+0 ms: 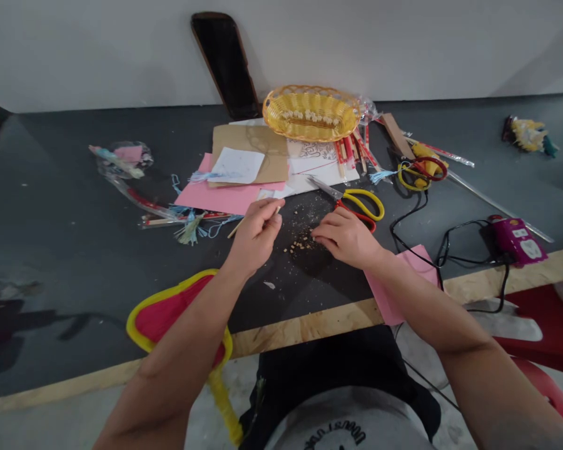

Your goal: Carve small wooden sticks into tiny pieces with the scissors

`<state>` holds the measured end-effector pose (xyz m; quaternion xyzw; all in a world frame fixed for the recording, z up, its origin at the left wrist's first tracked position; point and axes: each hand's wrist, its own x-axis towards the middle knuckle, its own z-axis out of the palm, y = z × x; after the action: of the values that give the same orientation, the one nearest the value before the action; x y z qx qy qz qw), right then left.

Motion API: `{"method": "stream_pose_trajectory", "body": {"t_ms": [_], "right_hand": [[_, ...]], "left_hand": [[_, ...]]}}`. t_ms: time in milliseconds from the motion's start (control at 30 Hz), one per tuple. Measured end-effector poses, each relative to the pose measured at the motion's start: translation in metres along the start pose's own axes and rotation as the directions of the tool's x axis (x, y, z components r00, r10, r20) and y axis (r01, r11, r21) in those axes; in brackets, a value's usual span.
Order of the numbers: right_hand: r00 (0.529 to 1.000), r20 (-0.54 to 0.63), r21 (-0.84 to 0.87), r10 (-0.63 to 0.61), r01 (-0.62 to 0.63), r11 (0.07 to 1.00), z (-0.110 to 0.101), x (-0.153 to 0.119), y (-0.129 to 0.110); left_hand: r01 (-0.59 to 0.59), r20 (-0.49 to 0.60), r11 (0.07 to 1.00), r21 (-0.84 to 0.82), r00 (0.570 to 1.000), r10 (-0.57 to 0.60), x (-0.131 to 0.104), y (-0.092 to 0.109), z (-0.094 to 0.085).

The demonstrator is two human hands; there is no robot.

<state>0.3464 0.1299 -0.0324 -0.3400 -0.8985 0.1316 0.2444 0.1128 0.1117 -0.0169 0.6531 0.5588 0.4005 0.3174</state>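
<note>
My left hand (259, 232) is closed around a thin wooden stick (233, 231), which pokes out on both sides of the fist. My right hand (344, 234) has its thumb and fingertips pinched together just above the dark table; whatever sits between them is too small to make out. Right beside those fingertips lies a little heap of cut wood bits (300, 244), with pale crumbs scattered around it. Scissors (351, 201) with red and yellow handles rest just behind my right hand, blades pointing away to the left.
A yellow basket (312, 131) holds small pale pieces, with a phone (228, 65) leaning on the wall nearby. Pink paper (201, 195), brown card (274, 150) and tassels (191, 231) lie behind my hands. A red-and-yellow padded shape (169, 306) overhangs the front edge; a purple box with cables (518, 240) sits right.
</note>
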Motion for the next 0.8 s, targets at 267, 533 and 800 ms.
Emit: {"method": "stream_pose_trajectory", "body": {"t_ms": [267,533,800], "right_hand": [[0.994,0.095,-0.102,0.058,-0.048,0.994,0.006,0.0,-0.005],[0.996,-0.068,0.12,0.053,-0.045,0.992,-0.002,0.003,-0.005],[0.916,-0.073,0.715,0.395,-0.228,0.661,0.003,0.003,-0.02]], "left_hand": [[0.099,0.03,0.975,-0.197,0.995,-0.095,-0.002,0.004,0.005],[0.247,0.124,0.916,-0.316,0.968,-0.219,-0.003,0.006,0.008],[0.499,0.382,0.663,-0.558,0.864,-0.329,-0.01,0.028,0.013]]}}
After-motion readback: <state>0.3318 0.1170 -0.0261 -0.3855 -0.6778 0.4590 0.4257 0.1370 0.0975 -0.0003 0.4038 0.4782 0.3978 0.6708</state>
